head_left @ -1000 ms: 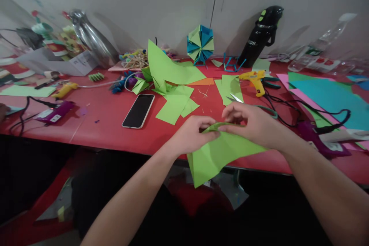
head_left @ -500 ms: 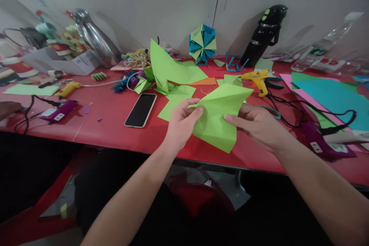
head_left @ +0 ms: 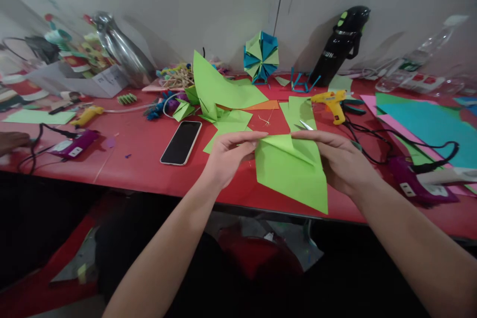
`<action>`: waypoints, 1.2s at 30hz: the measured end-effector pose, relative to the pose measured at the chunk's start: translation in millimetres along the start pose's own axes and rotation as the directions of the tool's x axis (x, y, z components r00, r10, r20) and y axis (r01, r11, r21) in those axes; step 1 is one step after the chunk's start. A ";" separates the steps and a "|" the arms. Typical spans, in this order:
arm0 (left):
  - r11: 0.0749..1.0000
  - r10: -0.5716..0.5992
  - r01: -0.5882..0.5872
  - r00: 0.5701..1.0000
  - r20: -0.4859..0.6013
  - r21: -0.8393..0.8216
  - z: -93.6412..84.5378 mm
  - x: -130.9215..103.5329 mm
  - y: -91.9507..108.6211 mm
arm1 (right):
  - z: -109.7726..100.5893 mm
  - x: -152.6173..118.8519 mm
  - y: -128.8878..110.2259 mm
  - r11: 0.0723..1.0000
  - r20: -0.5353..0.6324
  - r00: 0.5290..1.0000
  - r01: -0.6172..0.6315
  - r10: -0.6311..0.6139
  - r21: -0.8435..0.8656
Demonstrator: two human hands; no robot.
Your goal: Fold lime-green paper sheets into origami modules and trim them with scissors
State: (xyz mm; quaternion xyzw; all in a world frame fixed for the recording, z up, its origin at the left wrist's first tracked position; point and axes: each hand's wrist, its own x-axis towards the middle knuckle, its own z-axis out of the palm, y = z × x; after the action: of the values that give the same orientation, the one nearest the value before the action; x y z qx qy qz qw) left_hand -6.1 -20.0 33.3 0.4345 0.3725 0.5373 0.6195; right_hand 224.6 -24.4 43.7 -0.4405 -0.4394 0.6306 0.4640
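A creased sheet of light green paper is held up between my hands over the table's front edge. My left hand pinches its upper left corner between thumb and fingers. On the other side, my right hand grips the upper right part, its index finger lying along the top edge and its thumb hidden behind the paper. A narrow flap at the top is folded over towards me. Just behind my right hand show the tips of scissors, with a green paper piece under them.
A phone lies left of my hands. More green paper, a yellow glue gun and a blue-and-green paper ball sit behind. Purple power strips with cables flank both sides. A black bottle leans against the wall. Another person's hand rests far left.
The sheet's raised upper right corner has come down, leaving a folded flap along the top. My right hand has shifted up to the top edge, and the scissors' tips now show.
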 end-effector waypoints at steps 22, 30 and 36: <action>0.939 0.141 -0.115 0.988 -0.057 0.325 -7.0 4.2 5.4 | -8.1 0.0 -8.7 0.950 -0.003 0.996 0.080 -0.085 -0.301; 0.898 -0.253 0.148 0.944 0.211 0.414 0.3 -4.6 18.2 | -9.1 -6.0 -14.8 0.786 0.231 0.971 0.187 -0.059 -0.590; 0.890 -0.191 0.083 0.961 0.200 0.448 4.6 -3.3 7.3 | -0.8 -10.6 -18.5 0.664 0.279 0.959 0.246 -0.058 -0.706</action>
State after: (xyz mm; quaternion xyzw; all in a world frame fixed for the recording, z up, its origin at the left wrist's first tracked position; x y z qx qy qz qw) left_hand -4.8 -23.6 41.7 0.5957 0.4360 0.3389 0.5833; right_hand 230.9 -31.3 62.9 -0.4740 -0.7418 0.4065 0.2445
